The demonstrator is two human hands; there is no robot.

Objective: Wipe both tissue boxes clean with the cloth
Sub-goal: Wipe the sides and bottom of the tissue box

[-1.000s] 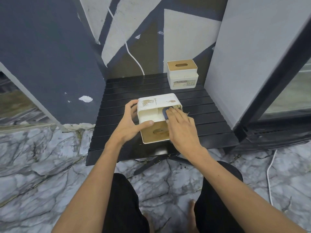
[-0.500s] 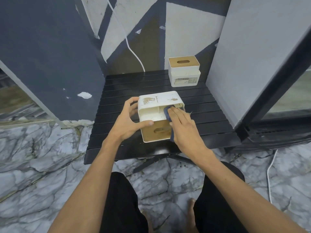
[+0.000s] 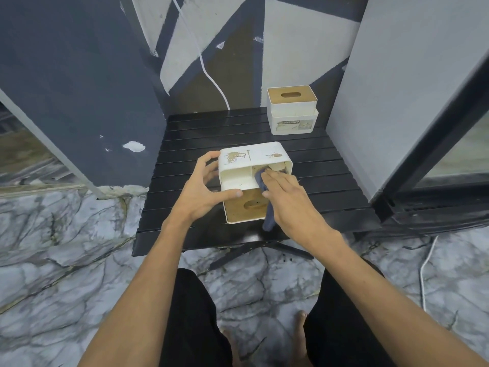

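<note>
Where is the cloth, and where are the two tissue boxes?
cloth (image 3: pixel 269 218): head view, hanging lower end.
near tissue box (image 3: pixel 238 178): head view, white side.
far tissue box (image 3: pixel 291 95): head view, wooden lid.

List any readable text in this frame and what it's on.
"TISSUE HOLDER": heading of the label on the front of the far tissue box, just legible; the rest of that label is too small to read.
Near tissue box, tipped on its side: only torn sticker residue, no legible text.
Nothing else carries text.
</note>
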